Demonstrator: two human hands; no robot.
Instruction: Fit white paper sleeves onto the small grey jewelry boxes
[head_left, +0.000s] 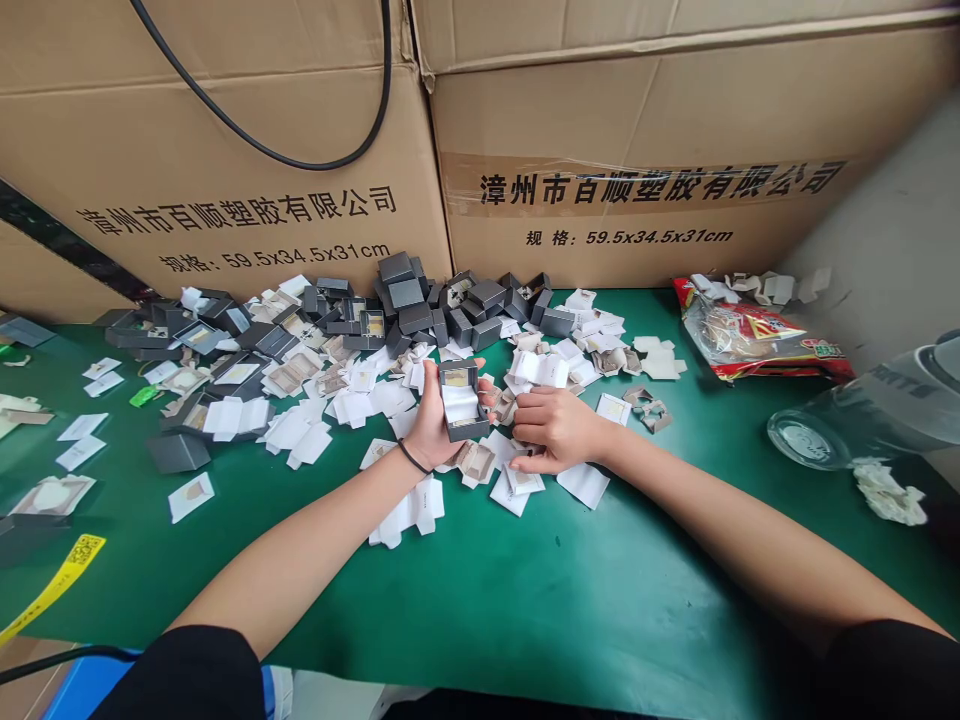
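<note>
My left hand point(435, 425), with a dark band at the wrist, is closed around a small dark grey box point(463, 428). The box stands open, showing a white folded insert and a yellowish patch inside. To its right, my right hand point(559, 425) is low over the loose papers, its fingers curled inward. What those fingers hold, if anything, is hidden. Folded white papers point(517, 487) and a grey-brown card insert point(476, 463) lie beneath and between the hands. More white card pieces point(540, 370) are heaped just beyond my right hand.
Several dark boxes point(405, 293) are piled at the back against large cardboard cartons point(600, 120). Loose papers spread across the green table point(600, 590). On the right are a red snack bag point(757, 335), a clear plastic bottle point(862, 410) lying down and crumpled tissue point(890, 492). A black cable point(315, 165) hangs above.
</note>
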